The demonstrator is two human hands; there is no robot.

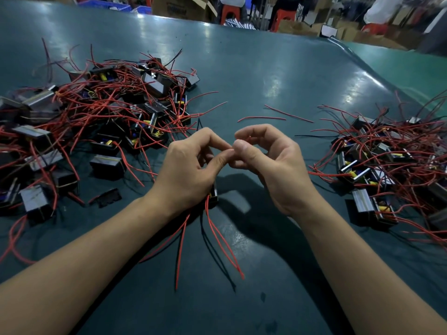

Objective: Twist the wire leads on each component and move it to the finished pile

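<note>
Component (213,195) mostly hidden under left hand (191,170), both hands' fingers (244,147) pinching its barely visible leads.

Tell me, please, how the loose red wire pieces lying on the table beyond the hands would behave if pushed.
The loose red wire pieces look thin and slightly curved, so they are probably light and floppy. On the glossy table they would likely slide rather than roll, and could be fiddly to pinch.

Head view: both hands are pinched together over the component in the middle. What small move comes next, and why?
Probably roll the pinched lead ends between the fingertips to twist them. The left hand and right hand meet at thumb and fingertip, apparently on a thin wire too small to see clearly. The component sits under the left palm, its red leads trailing loose, so it likely isn't ready for a pile yet.
</note>
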